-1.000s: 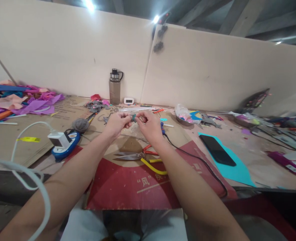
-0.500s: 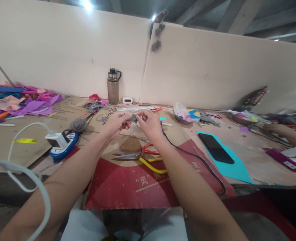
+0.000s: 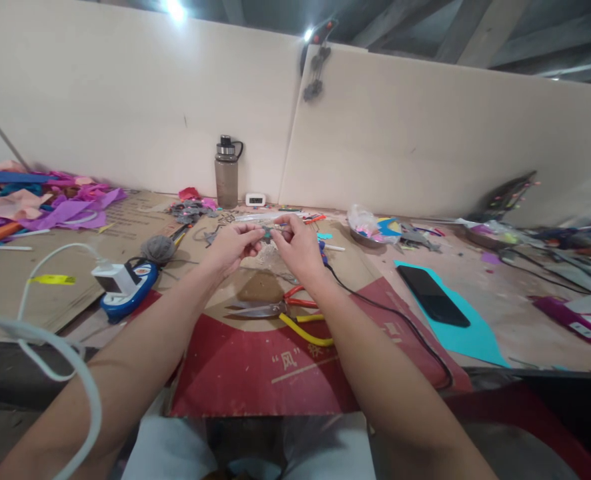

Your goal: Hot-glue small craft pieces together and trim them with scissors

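Above the cardboard, my left hand (image 3: 238,248) and my right hand (image 3: 295,247) meet, each closed in a pinch. Between their fingertips is a small grey-green piece (image 3: 267,234); its kind is too small to make out. Below the hands lie metal-bladed scissors (image 3: 260,309), with orange and yellow handles beside my right forearm. Whether those handles belong to one tool or two is unclear. A brown patch (image 3: 260,287) shows on the cardboard just behind the blades. Partly hidden by my right hand is a blue object (image 3: 322,253) near a black cord.
Left of my arms are a blue power strip (image 3: 128,300) with a white charger and a grey yarn ball (image 3: 158,249). A bottle (image 3: 226,175) and small clock (image 3: 255,199) stand behind. A phone (image 3: 433,293) lies on turquoise sheet to the right, beyond a filled bowl (image 3: 368,237).
The small piece has shifted slightly between my fingertips, and my right fingers have moved a little. At the far right, another person's forearm has drawn back and mostly left the spot it covered.
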### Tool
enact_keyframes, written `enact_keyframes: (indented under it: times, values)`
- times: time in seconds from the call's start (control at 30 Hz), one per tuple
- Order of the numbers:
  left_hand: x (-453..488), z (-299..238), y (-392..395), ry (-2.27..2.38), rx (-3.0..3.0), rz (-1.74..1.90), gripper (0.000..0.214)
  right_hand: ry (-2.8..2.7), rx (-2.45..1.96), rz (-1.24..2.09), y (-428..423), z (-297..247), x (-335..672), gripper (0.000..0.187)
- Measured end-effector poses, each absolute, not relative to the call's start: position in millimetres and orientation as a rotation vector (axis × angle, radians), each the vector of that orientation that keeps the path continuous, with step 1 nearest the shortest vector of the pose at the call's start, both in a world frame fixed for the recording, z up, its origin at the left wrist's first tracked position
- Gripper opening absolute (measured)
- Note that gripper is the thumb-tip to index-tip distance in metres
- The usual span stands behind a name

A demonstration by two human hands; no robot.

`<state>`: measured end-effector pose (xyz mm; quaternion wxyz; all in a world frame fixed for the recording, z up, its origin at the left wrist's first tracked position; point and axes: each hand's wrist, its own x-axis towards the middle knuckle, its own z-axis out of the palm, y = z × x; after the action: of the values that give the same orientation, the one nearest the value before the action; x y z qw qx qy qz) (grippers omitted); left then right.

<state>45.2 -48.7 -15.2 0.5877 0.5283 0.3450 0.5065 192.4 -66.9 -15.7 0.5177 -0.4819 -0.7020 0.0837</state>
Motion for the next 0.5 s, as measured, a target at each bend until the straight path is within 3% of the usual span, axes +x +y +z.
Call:
enact_keyframes:
  times: [0.17, 0.5]
  values:
    - [43.3, -17.5, -44.2, 0.790, 1.213, 1.229, 0.015, -1.679, -1.145, 0.174, -67.8, -14.8, 193.0, 0.010]
    - [41.9, -20.1, -43.5, 1.006, 1.457, 1.453, 0.014, -1.740, -1.156, 0.249, -67.1, -15.9, 194.0, 0.028]
